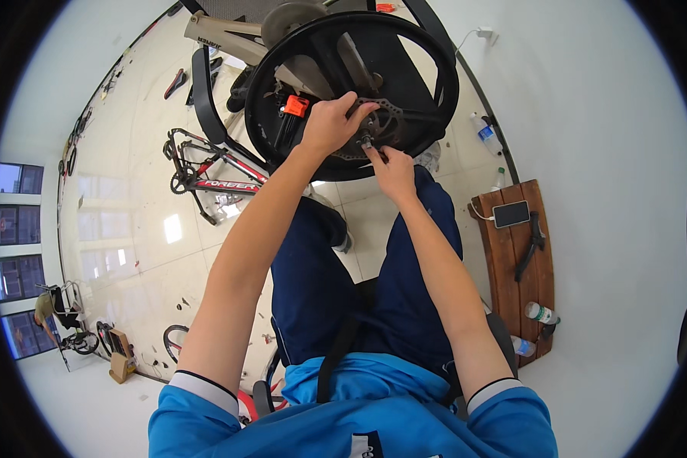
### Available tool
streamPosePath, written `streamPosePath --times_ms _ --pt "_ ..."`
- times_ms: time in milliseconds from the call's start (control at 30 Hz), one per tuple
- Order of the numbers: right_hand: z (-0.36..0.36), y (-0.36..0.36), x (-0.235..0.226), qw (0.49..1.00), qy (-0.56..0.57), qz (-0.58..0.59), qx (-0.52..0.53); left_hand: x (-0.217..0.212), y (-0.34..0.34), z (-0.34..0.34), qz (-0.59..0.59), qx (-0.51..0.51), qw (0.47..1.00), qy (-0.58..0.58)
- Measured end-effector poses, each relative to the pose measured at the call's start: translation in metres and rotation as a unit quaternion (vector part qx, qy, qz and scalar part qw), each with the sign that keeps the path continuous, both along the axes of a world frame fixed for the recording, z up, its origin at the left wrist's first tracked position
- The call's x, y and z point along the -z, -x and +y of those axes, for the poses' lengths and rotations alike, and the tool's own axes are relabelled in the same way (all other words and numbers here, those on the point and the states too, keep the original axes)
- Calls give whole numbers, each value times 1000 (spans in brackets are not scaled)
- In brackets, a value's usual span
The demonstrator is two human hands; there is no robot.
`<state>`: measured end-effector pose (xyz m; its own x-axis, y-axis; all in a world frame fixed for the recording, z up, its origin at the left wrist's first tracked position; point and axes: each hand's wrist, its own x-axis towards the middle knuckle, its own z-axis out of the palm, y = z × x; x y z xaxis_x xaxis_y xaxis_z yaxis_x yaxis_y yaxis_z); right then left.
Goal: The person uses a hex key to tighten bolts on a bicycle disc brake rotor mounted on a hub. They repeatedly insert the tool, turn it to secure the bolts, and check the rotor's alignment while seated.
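A black wheel (452, 80) with broad spokes lies across my lap end, in front of a black chair, its metal brake disc (390, 114) facing up. My left hand (332, 126) is closed at the wheel's middle, thumb laid over the disc; its other fingers are partly hidden. At the hub, the silvery axle end (367, 142) sticks up. My right hand (395, 172) pinches this axle end between thumb and forefinger, and any small part there is too small to make out. Left of the hands sits an orange and black object (295, 105).
A red, white and black bicycle frame (229, 185) lies on the tiled floor at left, with a saddle (175, 83) beyond. On the right, a wooden bench (504, 263) bears a phone (511, 214), a black part (533, 246) and bottles. Another person (47, 309) bends at far left.
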<state>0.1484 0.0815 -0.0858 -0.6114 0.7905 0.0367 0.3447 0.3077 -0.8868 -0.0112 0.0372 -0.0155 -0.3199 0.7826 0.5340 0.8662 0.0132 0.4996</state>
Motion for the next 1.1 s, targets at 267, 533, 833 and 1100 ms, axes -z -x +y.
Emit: streamPosePath --times_ms 267,533,833,1100 --pt "1 2 4 999 -41 31 16 -2 1 3 13 -6 1000 10" --pt "-7 15 6 984 -164 47 55 -31 2 10 17 11 1000 -11" --pt "6 41 -51 982 -147 112 29 -84 27 20 86 11 996 -22" --pt "13 89 -44 991 -103 90 -9 -77 75 23 123 -22 992 35"
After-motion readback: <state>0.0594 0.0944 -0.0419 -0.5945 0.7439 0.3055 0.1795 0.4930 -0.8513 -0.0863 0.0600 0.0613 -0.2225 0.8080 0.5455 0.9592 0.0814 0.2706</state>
